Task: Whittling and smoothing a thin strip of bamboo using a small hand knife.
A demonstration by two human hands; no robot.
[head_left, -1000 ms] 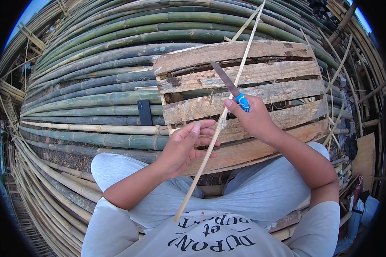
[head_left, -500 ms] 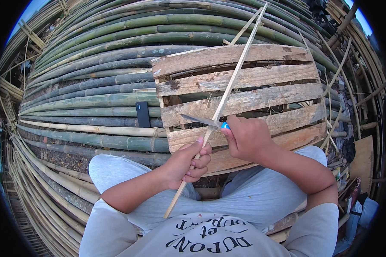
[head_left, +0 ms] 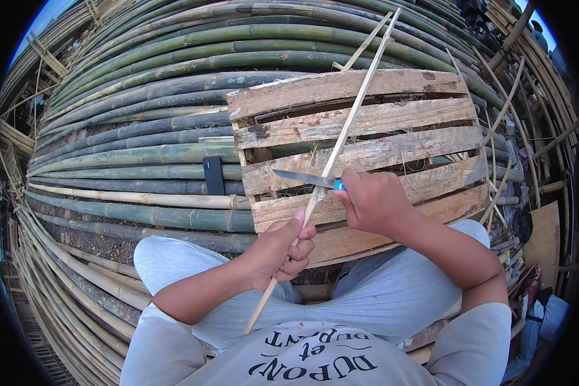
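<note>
Sitting among stacked bamboo poles [head_left: 141, 154] with a wooden pallet [head_left: 367, 122] propped ahead, the person looks midway through shaving a thin bamboo strip [head_left: 341, 141]. The left hand [head_left: 280, 254] is closed around the strip's lower part, over the lap; the right hand [head_left: 373, 199] grips a blue-handled knife [head_left: 305, 179], blade laid across the strip. Next, I'd judge, comes a steady, shallow push along the grain, thumb kept clear.

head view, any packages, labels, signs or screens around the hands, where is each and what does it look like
Printed lettering on shirt: at the lower edge on the person's light grey shirt, dark curved letters.
Small dark slab: lies on the bamboo poles left of the wooden pallet, flat black rectangle, possibly a phone; no lit screen shows.
No packages or signs in view.
</note>
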